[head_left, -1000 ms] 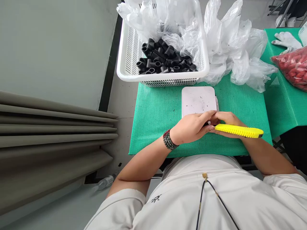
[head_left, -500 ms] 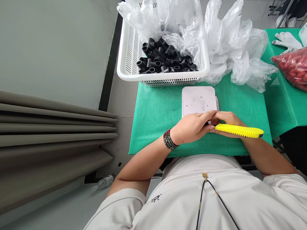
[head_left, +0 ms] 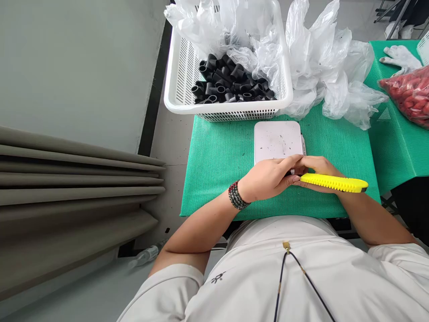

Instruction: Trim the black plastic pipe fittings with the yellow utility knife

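I watch: left hand point(head_left: 268, 179) pinches small dark piece point(head_left: 288, 174) | right hand point(head_left: 318, 167) curled beside it, touches yellow toothed bar point(head_left: 335, 183) at 3 o'clock, grip I cannot tell | white pad point(head_left: 277, 142) at 12 o'clock

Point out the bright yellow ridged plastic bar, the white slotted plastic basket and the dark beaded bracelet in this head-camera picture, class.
Bright yellow ridged plastic bar point(head_left: 331, 183): head view, middle of its length.
White slotted plastic basket point(head_left: 234, 107): head view, front rim.
Dark beaded bracelet point(head_left: 237, 195): head view, beads on the wrist.
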### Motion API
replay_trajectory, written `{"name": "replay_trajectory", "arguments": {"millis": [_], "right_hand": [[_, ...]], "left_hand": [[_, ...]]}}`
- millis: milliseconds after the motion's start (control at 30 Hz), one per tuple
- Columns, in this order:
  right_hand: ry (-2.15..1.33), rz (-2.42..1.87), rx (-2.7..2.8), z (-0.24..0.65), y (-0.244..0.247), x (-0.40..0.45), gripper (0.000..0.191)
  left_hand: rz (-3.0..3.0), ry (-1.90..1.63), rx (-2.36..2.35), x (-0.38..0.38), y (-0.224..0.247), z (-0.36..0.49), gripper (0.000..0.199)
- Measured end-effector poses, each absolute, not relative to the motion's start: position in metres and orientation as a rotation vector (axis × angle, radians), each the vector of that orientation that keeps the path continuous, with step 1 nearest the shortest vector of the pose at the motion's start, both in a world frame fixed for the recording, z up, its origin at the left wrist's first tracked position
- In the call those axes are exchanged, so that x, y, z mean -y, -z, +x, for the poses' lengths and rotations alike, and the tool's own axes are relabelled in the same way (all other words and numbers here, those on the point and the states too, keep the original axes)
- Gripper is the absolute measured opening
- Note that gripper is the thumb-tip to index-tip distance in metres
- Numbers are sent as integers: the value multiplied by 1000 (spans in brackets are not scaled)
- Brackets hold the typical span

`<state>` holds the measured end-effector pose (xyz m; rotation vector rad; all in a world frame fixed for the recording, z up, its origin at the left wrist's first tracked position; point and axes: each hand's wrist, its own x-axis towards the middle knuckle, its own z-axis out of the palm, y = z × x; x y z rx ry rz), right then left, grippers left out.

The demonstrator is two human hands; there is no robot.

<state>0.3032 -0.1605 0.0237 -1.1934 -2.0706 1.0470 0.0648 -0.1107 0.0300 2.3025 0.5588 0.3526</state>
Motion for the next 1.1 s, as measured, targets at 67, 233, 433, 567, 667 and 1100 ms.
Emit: {"name": "replay_trajectory", "arguments": {"millis": [67,233,433,567,667,1100], "right_hand": [[-1049,-1204,2070,303,-23,161,37],[-1041,-1182,2061,303,-23,161,37],[-1042,-1153,2058,303,-21,160,42],[-1035,-1115,2055,303,-21,160,46],[-1024,-1046,2045,302,-20,159,56],[-910,-1000,1963,298,-22,164,60]], "left_hand": [[2306,-348,-561,111,-30,65,47],[2307,-338,-563,111,-30,65,48],[2305,-360,-554,110,-29,65,47],[2307,-385,-550,110,-27,64,48],[2294,-411,-532,110,-27,64,48],[2202,-515,-465,111,-21,63,54]]}}
